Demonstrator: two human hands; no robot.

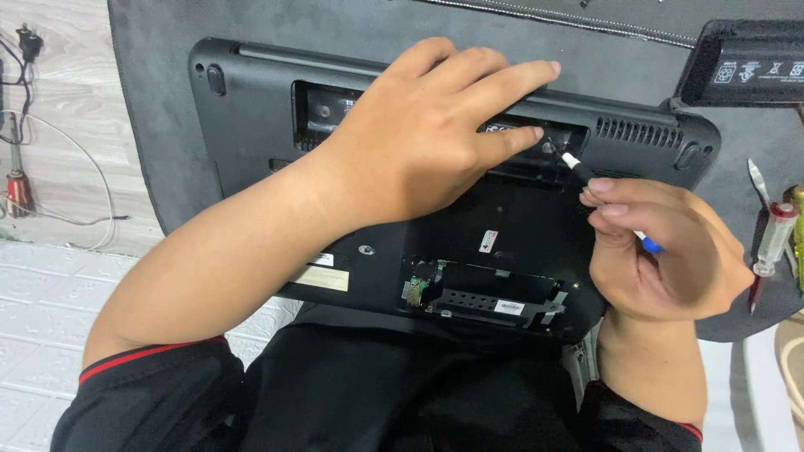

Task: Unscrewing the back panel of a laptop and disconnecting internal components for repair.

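Note:
A black laptop (251, 125) lies upside down on a dark grey mat, its base facing up. My left hand (427, 134) rests flat across the open battery bay near the back edge, fingers spread and pointing right. My right hand (662, 251) grips a small screwdriver (578, 167) with a white and black shaft and a blue end. Its tip sits in the battery bay just under my left index finger. An open compartment (486, 293) with a bare metal bracket and a green board shows near the front edge.
A black battery pack (741, 63) lies at the top right on the grey mat (151, 50). Other screwdrivers (775, 238) lie at the right edge. At the left, on a pale wood surface, are white cables (75, 167) and a red-handled tool (17, 192).

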